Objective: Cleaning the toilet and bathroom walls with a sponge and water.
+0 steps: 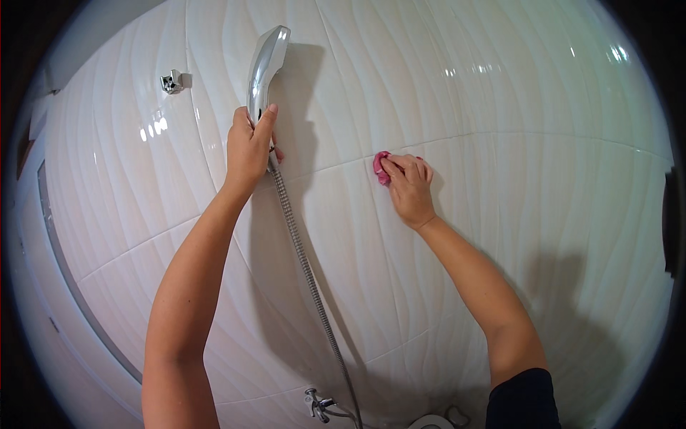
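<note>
My left hand is wrapped around the handle of a chrome hand shower, which stands upright with its head at the top. From the handle's lower end a metal shower hose runs down in front of the wall. To the right, my right hand pinches a crumpled pink cloth against the tiled wall, close to a horizontal grout line. Part of the cloth is hidden under my fingers. The tiles are glossy and cream, with a wavy relief.
A chrome wall bracket is fixed at the upper left. Low in the middle a chrome tap juts from the wall, near the hose. Beside it, at the bottom edge, shows part of a round white object. A door frame curves along the left.
</note>
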A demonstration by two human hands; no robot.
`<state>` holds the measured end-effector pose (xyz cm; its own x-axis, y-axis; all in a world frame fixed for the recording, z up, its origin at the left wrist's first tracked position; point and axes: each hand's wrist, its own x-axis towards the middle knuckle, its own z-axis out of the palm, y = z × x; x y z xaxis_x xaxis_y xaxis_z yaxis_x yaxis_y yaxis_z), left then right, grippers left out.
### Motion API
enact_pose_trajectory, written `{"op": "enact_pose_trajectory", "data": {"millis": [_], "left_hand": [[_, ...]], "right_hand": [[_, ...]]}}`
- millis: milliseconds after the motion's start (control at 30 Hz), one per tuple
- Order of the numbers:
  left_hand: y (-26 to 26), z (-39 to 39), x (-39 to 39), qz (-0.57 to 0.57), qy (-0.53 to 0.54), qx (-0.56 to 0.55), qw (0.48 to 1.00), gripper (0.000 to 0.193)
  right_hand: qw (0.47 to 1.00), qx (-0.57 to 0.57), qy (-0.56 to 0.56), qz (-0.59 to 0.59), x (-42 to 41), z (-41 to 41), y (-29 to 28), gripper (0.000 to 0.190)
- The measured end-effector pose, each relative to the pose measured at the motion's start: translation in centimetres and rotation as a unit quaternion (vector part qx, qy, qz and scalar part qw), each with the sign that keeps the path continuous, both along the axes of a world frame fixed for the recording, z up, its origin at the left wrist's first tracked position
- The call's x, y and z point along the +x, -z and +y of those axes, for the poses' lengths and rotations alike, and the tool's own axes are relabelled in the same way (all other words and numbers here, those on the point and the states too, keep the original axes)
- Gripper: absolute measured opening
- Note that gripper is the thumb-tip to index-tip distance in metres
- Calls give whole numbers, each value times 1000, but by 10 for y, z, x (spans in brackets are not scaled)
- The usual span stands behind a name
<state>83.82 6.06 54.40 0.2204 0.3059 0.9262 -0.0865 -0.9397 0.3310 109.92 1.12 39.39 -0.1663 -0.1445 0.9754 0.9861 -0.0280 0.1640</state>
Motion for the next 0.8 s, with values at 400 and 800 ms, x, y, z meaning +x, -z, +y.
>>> {"op": "enact_pose_trajectory", "data": {"millis": [400, 800], "left_hand": [[0, 6, 1, 13, 7, -9, 1000, 40], [-2, 10, 9, 19, 13, 26, 999, 41]], "right_hand": [[998, -39, 9, -46, -80, 17, 11, 31], [976, 62, 94, 189, 26, -12, 24, 38]]}}
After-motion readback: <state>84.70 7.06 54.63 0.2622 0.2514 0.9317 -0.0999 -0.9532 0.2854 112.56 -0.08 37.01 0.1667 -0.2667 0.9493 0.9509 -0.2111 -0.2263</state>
